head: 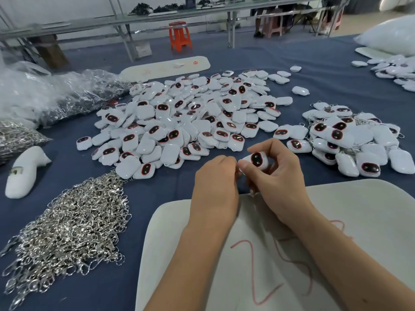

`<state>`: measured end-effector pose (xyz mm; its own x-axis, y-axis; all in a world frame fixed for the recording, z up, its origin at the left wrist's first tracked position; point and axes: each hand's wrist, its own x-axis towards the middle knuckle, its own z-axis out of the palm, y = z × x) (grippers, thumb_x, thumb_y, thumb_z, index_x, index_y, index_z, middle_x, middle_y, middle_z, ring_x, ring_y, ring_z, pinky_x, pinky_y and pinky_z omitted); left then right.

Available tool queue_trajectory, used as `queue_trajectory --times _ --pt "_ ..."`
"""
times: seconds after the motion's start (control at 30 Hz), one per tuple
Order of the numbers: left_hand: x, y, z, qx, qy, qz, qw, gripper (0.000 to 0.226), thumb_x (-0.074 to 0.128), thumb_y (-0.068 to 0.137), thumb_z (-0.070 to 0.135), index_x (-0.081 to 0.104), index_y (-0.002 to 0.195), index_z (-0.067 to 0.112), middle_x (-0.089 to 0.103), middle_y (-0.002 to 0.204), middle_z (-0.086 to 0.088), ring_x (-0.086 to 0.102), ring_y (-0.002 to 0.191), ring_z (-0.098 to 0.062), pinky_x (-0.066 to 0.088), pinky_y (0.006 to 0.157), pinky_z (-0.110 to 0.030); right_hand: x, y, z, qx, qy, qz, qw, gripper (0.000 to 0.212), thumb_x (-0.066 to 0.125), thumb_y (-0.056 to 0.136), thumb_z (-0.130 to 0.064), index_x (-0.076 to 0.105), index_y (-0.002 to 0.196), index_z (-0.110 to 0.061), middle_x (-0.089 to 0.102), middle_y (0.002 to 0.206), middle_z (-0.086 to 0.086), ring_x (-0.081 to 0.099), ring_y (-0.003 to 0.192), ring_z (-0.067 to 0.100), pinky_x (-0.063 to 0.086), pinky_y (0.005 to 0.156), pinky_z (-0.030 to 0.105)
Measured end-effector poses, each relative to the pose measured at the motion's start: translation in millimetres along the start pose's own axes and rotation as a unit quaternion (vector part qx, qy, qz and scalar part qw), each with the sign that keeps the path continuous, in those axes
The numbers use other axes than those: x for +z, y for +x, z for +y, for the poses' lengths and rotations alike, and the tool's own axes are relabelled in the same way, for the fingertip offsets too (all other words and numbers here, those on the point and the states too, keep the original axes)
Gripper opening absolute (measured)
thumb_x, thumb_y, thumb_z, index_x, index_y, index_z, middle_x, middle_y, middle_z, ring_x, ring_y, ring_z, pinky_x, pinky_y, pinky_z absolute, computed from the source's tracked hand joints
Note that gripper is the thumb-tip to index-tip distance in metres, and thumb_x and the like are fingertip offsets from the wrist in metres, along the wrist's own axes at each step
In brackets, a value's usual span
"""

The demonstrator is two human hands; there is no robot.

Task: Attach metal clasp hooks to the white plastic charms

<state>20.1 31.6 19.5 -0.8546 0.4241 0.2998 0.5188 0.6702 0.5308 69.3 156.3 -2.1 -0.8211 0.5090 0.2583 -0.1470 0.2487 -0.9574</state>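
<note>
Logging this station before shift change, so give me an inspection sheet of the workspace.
Surface: blue cloth; white board with red marks under the hands.
Job's things: central charm pile; second charm pile, some showing metal loops; loose clasp heap.
Clutter: clear bags; white foam piece.
Hands: right hand pinches a charm; left hand curled against it, its hold hidden.
Cables: nothing seen.
Surroundings: orange stool, metal benches.

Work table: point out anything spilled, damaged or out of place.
Nothing looks damaged. The clasp hooks lie in a loose heap fanning toward the near edge, and the charms sprawl in an unsorted pile, with a few strays apart at the far right. The right hand holds one charm normally.
</note>
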Motion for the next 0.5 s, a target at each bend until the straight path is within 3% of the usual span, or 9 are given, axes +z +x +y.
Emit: queue_trajectory --times 0.1,0.17,0.23,0.3,0.4,0.5 --pt "2.8 -0.7 -2.2 0.016 0.036 0.009 0.999 0.021 0.058 0.090 0.005 0.049 0.078 0.020 0.050 0.082 0.004 0.046 0.078 -0.019 0.023 0.064 -0.032 0.9 -1.8 -5.0 -0.015 -0.005 -0.023 1.000 0.021 0.080 0.090 -0.012 0.063 0.101 -0.018 0.067 0.075 0.008 0.066 0.057 0.026 0.058 0.052 0.034" --pt "5.5 -2.7 -7.6 0.001 0.004 0.040 0.999 0.016 0.062 0.091 0.008 0.058 0.078 0.018 0.058 0.081 0.004 0.050 0.076 -0.018 0.031 0.065 -0.030 3.4 -3.0 -7.1 -0.014 0.026 -0.039 0.999 0.016 0.075 0.094 -0.009 0.064 0.104 -0.015 0.067 0.073 0.004 0.066 0.055 0.018 0.057 0.053 0.029" --pt "6.4 -3.9 -13.4 -0.020 -0.105 0.089 0.990 0.012 0.071 0.088 0.010 0.068 0.080 0.018 0.066 0.079 0.008 0.059 0.074 -0.012 0.045 0.070 -0.024 4.1 -1.9 -7.7 -0.003 0.091 -0.049 0.995 0.016 0.068 0.097 -0.001 0.066 0.110 -0.011 0.065 0.071 -0.001 0.063 0.056 0.012 0.054 0.054 0.023" --pt "6.1 -3.0 -16.9 -0.025 -0.232 0.126 0.964 0.016 0.077 0.083 0.004 0.071 0.080 0.019 0.070 0.078 0.010 0.064 0.077 -0.010 0.048 0.069 -0.018 2.6 0.6 -7.6 0.025 0.173 -0.056 0.983 0.021 0.063 0.098 0.005 0.068 0.115 -0.007 0.065 0.073 -0.001 0.060 0.058 0.012 0.052 0.054 0.021" --pt "6.6 0.8 -17.8 -0.037 -0.404 0.108 0.908 0.021 0.075 0.083 -0.003 0.071 0.082 0.017 0.076 0.092 0.007 0.070 0.090 -0.009 0.052 0.078 -0.019 0.7 3.8 -6.7 0.077 0.280 -0.067 0.955 0.024 0.062 0.098 0.003 0.067 0.120 -0.006 0.066 0.076 0.004 0.061 0.061 0.013 0.050 0.054 0.020" --pt "9.5 0.8 -14.7 -0.044 -0.490 0.081 0.867 0.015 0.073 0.083 0.002 0.070 0.083 0.017 0.075 0.086 0.006 0.067 0.083 -0.007 0.051 0.077 -0.018 -0.1 5.8 -4.9 0.104 0.324 -0.064 0.938 0.026 0.068 0.092 -0.005 0.065 0.118 -0.004 0.068 0.076 0.004 0.062 0.062 0.013 0.050 0.053 0.019"
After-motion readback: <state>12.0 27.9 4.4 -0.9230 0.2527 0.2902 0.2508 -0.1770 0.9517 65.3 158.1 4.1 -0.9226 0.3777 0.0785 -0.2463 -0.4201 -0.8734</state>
